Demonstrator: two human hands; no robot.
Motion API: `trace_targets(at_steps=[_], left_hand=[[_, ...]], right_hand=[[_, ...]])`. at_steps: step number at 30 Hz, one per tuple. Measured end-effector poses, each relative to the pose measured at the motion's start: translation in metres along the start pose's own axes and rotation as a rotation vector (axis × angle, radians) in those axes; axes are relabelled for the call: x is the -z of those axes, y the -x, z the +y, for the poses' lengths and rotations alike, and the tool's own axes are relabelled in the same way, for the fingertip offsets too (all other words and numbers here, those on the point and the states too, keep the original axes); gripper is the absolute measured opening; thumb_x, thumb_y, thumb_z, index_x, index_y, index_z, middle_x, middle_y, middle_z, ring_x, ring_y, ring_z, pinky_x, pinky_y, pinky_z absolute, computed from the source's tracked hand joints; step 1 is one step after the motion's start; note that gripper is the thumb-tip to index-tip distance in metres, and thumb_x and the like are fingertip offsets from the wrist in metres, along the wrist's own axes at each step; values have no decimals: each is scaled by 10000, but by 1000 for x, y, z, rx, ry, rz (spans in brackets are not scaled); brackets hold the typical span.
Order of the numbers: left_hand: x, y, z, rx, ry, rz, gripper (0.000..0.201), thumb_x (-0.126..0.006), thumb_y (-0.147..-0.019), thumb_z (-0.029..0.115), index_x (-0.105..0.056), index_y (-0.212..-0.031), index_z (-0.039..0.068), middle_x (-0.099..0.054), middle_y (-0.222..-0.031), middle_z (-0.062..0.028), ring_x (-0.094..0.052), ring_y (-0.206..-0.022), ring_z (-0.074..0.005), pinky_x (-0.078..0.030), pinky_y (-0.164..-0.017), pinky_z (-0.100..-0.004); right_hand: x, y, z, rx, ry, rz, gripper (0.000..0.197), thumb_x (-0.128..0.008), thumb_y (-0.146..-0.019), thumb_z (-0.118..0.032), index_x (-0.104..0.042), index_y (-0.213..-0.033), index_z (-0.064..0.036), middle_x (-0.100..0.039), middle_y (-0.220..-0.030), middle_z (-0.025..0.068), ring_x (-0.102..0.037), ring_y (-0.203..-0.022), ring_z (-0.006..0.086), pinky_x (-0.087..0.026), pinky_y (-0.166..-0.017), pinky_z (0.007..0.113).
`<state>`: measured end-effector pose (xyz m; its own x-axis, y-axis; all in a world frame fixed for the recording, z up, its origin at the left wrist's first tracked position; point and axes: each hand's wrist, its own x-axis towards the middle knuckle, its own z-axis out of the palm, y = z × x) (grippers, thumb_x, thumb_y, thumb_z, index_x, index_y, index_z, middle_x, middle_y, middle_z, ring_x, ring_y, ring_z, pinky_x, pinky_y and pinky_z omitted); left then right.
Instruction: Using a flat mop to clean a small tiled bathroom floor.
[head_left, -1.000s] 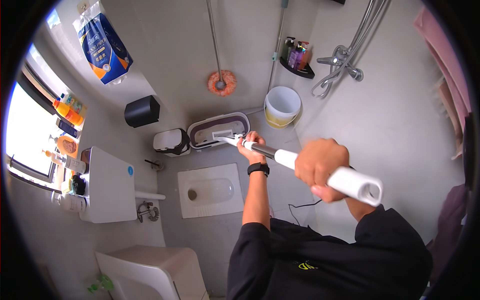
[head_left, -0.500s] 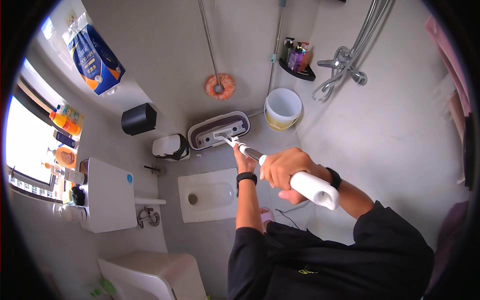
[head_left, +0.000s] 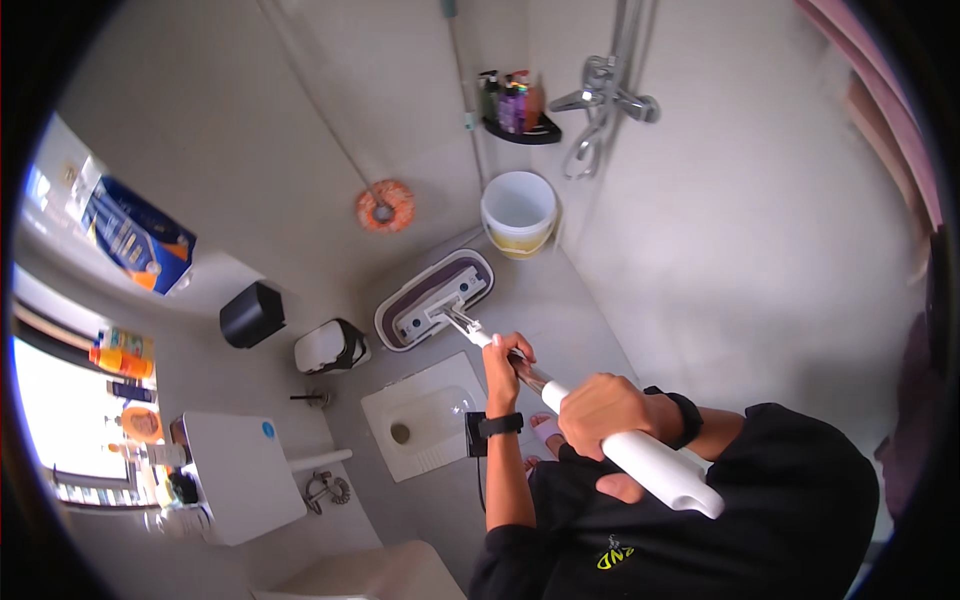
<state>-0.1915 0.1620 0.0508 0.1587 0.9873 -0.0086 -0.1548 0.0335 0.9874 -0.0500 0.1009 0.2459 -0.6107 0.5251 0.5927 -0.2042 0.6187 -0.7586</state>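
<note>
A flat mop (head_left: pixel 668 474) slants across the middle, with a thick white grip, a metal pole and a white head plate. My right hand (head_left: pixel 608 412) is wrapped round the grip, close to its upper end. Further down, my left hand (head_left: pixel 505 362) closes on the pole, just above the white joint. The mop head (head_left: pixel 447 308) lies over an oval white bucket (head_left: pixel 388 318) with a purple-brown inside. Whether the head touches the bottom I cannot tell. A dark band circles each wrist, and a small black box shows beside the left one.
Left of my arms a squat toilet (head_left: pixel 436 452) is set in the grey floor. Near the oval bucket stand a white-and-black bin (head_left: pixel 320 346) and a round white bucket (head_left: pixel 519 205). An orange fluffy mop (head_left: pixel 385 207) leans at the wall. The cistern (head_left: pixel 238 478) juts out at left.
My view has turned, so the room sits rotated in the picture. Both hands keep hold of the mop, whose grip appears lower and further right. Its head remains at the oval bucket.
</note>
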Motion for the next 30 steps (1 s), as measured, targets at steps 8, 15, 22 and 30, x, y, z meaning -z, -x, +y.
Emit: trace_targets(at_steps=[8, 15, 22, 30], left_hand=[[-63, 57, 12, -222, -171, -225, 626, -170, -853, 493, -411, -497, 38, -390, -427, -59, -415, -407, -209, -312, -451, -311], [-127, 88, 8, -373, -124, -368, 576, -189, -855, 442, -415, -494, 53, -411, -414, -50, -428, -415, -234, -325, -485, -320], [-158, 95, -6, -284, -108, -357, 548, -196, -853, 367, -435, -500, 23, -427, -419, -75, -422, -416, -217, -320, -457, -322], [-168, 85, -16, -338, -182, -323, 496, -239, -840, 320, -422, -499, 10, -438, -420, -78, -404, -403, -185, -317, -462, -309]], right_hand=[[-5, 43, -84, -107, -3, 99, 267, -594, -593, -194, -363, -536, -75, -408, -515, 35, -439, -437, 206, -354, -425, 281], [-31, 83, -134, -133, 131, 274, 274, -604, -567, -189, -368, -508, -63, -404, -476, 37, -414, -389, 207, -357, -403, 293], [-29, 124, -124, -31, 35, 585, 215, -587, -650, -201, -443, -565, -65, -483, -491, 31, -489, -444, 164, -399, -428, 264], [-37, 141, -114, 42, 45, 960, 335, -610, -745, -354, -446, -648, -78, -475, -553, 32, -447, -462, 126, -369, -466, 246]])
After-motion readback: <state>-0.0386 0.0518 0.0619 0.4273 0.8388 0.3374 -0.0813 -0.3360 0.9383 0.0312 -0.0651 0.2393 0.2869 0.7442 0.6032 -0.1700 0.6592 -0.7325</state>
